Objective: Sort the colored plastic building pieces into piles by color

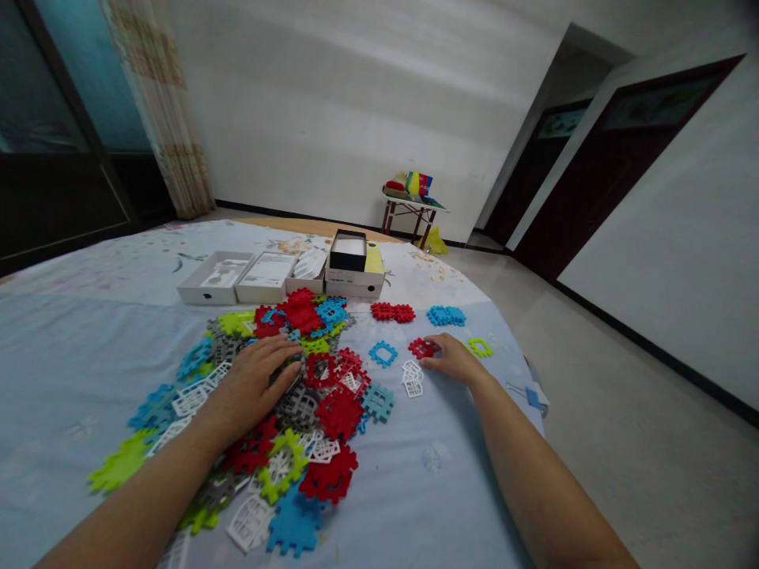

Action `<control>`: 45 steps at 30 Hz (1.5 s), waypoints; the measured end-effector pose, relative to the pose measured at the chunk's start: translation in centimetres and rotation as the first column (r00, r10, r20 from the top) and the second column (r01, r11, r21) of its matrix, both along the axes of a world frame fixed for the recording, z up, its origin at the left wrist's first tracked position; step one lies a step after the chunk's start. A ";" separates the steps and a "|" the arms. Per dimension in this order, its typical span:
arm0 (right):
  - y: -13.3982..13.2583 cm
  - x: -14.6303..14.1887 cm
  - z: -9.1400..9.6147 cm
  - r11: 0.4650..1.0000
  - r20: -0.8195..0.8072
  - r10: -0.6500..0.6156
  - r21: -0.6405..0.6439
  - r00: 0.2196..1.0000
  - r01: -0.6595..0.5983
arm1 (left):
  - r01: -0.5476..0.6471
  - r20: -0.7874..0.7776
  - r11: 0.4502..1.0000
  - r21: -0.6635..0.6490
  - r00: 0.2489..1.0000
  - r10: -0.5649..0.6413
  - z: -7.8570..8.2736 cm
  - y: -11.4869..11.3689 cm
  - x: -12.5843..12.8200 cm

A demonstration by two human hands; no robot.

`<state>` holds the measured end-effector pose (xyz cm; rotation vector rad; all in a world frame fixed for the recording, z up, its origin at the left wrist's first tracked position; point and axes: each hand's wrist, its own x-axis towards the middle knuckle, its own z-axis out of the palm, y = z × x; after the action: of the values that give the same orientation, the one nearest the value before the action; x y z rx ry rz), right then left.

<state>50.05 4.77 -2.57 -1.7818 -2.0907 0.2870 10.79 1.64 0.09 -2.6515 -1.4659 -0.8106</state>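
Red plastic showed in the person's right hand (454, 359): a small red toothed square frame (418, 348) lay low over the cloth at the right of the table, its near edge between thumb and fingers, which stood only a little apart and had hold of it. Whether it touched the cloth I couldn't tell.

Just below it were some white plastic lattice window pieces (413, 379); to its left, a bright blue toothed frame (372, 353); beyond the wrist, a lime-green toothed frame (480, 342). Further back sat a red cluster of toothed pieces (392, 312) and a blue cluster of toothed pieces (447, 315).

The left hand (261, 387) rested palm down on a big jumbled heap of red, blue, grey, green and white plastic pieces (341, 412), fingers loosely bent, thumb apart from them; I couldn't tell whether they gripped anything.

Behind the heap stood a row of open white cardboard boxes (207, 295), with a small black open box (348, 259) atop the right-hand stack, all on a pale blue and white flowered tablecloth (439, 506).
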 end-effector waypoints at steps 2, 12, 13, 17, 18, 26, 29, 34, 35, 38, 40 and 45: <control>0.4 0.0 -0.2 1.000 0.007 -0.001 0.019 1.000 0.001 | -0.006 0.002 1.000 0.003 1.000 0.006 0.0 0.0 0.0; 6.5 -2.6 0.5 0.940 -0.037 -0.232 0.249 0.972 0.234 | -0.008 0.017 1.000 0.003 1.000 0.008 0.0 0.0 0.0; 7.2 -3.1 0.4 0.933 -0.043 -0.251 0.256 0.967 0.253 | -0.007 0.019 1.000 0.002 1.000 0.007 -0.1 0.0 0.0; 8.5 -4.4 0.1 0.913 -0.075 -0.284 0.282 0.956 0.294 | -0.007 0.023 1.000 0.002 1.000 0.007 -0.2 0.0 -0.1; 8.5 -4.5 0.0 0.909 -0.085 -0.290 0.287 0.953 0.302 | -0.007 0.022 1.000 0.001 1.000 0.007 -0.3 0.0 -0.1; 4.1 -4.6 1.0 0.935 -0.185 -0.090 0.324 0.979 0.147 | 0.000 0.020 1.000 -0.006 1.000 0.001 -0.3 0.0 0.1; 1.4 -6.3 1.4 0.972 -0.234 0.083 0.234 0.969 -0.027 | 0.000 0.032 1.000 -0.006 0.999 0.000 -0.1 -0.1 0.3; -2.3 -9.8 1.9 0.966 -0.250 0.256 0.089 0.934 -0.241 | 0.009 0.037 1.000 -0.005 0.999 -0.009 -0.2 -0.1 0.3; -2.7 -10.3 1.9 0.957 -0.241 0.290 0.068 0.926 -0.282 | 0.009 0.043 1.000 -0.006 0.999 -0.008 -0.2 -0.1 0.2; -3.5 -11.3 2.1 0.933 -0.216 0.357 0.039 0.909 -0.357 | 0.013 0.049 1.000 -0.009 0.999 -0.013 -0.2 -0.2 0.2; -3.8 -11.7 2.0 0.934 -0.181 0.357 0.035 0.916 -0.357 | 0.015 0.048 1.000 -0.009 0.999 -0.015 -0.2 -0.2 0.2; -4.0 -12.4 1.3 0.951 -0.171 0.304 -0.013 0.937 -0.310 | 0.010 0.077 1.000 -0.018 0.997 -0.008 -0.1 -0.1 0.0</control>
<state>37.63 0.77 -1.22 -1.3908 -2.2478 0.5466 10.77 1.55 0.02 -2.6705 -1.4861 -0.9146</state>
